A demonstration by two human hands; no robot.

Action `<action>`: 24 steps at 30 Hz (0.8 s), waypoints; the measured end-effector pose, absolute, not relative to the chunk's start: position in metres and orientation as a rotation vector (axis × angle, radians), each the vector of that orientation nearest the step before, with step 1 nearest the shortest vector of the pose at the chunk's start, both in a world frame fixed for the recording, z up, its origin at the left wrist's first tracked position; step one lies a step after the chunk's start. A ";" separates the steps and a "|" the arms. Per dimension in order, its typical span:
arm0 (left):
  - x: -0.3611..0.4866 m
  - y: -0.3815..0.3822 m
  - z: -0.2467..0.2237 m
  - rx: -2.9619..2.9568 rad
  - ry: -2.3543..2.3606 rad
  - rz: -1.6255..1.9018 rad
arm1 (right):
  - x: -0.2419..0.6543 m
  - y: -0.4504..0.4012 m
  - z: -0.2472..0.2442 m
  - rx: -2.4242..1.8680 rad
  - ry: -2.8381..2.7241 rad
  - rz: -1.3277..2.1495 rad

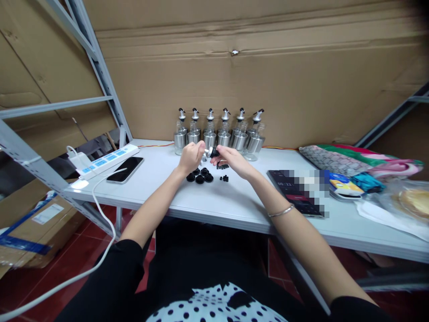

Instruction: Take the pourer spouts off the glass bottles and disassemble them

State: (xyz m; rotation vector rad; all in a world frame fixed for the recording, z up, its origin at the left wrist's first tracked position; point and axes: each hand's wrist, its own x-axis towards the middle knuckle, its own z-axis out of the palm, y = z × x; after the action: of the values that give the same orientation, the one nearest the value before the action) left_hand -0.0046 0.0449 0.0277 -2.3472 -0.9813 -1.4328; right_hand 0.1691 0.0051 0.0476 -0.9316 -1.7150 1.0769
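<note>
Between my two hands is a silver bottle pourer [208, 152] with a black stopper end [214, 153], held above the table. My left hand [191, 157] is closed around its silver side, hiding part of it. The fingers of my right hand [234, 162] pinch the black end. Below them lie several black rubber stoppers [200, 178], a few small black caps [224, 178] and some black pieces [221, 167] partly under my right hand. Behind stand glass bottles with steel sleeves [224, 138]; the back row carries pourers [210, 115], while front bottles have bare necks.
A white power strip [109, 160] and a phone [125, 170] with a cable lie left. To the right are a partly blurred phone-like device [288, 192], a blue-yellow packet [345, 184] and a patterned fabric bag [335, 158]. A cardboard wall [268, 89] stands behind the table.
</note>
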 end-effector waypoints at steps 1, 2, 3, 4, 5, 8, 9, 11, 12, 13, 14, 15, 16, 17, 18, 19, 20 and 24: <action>-0.005 0.045 0.028 -2.347 -0.974 -1.423 | 0.169 0.005 0.048 -0.928 -1.706 1.132; -0.005 0.045 0.028 -2.345 -0.974 -1.416 | 0.170 0.005 0.048 -0.912 -1.690 1.161; -0.005 0.046 0.028 -2.339 -0.978 -1.412 | 0.170 0.005 0.048 -0.890 -1.669 1.168; -0.005 0.046 0.028 -2.333 -0.984 -1.407 | 0.170 0.005 0.048 -0.868 -1.645 1.163; -0.005 0.047 0.028 -2.328 -0.992 -1.401 | 0.170 0.005 0.049 -0.848 -1.623 1.151; -0.006 0.047 0.029 -2.322 -1.024 -1.381 | 0.170 0.006 0.048 -0.801 -1.593 1.065; -0.007 0.048 0.029 -2.323 -1.040 -1.380 | 0.170 0.007 0.048 -0.788 -1.594 1.028; -0.007 0.048 0.029 -2.331 -1.069 -1.383 | 0.170 0.008 0.047 -0.768 -1.606 0.966; -0.007 0.048 0.029 -2.336 -1.078 -1.386 | 0.170 0.008 0.047 -0.761 -1.614 0.948; -0.007 0.047 0.029 -2.341 -1.085 -1.387 | 0.171 0.009 0.047 -0.753 -1.622 0.941; -0.007 0.047 0.029 -2.344 -1.092 -1.389 | 0.171 0.009 0.047 -0.745 -1.627 0.944; -0.007 0.047 0.029 -2.346 -1.097 -1.390 | 0.171 0.009 0.047 -0.736 -1.629 0.951; -0.007 0.047 0.029 -2.346 -1.103 -1.390 | 0.172 0.008 0.047 -0.731 -1.628 0.962; -0.007 0.046 0.029 -2.345 -1.110 -1.387 | 0.172 0.008 0.047 -0.733 -1.628 0.974; -0.007 0.046 0.029 -2.346 -1.117 -1.382 | 0.172 0.008 0.046 -0.743 -1.630 0.989; -0.007 0.046 0.029 -2.349 -1.123 -1.372 | 0.172 0.008 0.046 -0.757 -1.631 1.006; -0.007 0.046 0.029 -2.354 -1.127 -1.360 | 0.172 0.007 0.046 -0.770 -1.632 1.026; -0.006 0.046 0.028 -2.379 -1.132 -1.300 | 0.170 0.005 0.046 -0.791 -1.623 1.106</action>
State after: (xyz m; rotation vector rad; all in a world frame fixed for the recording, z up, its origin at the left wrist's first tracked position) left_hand -0.0055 0.0459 0.0284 -2.3789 -1.1324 -1.3000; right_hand 0.1697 0.0049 0.0457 -0.7915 -1.6231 1.1062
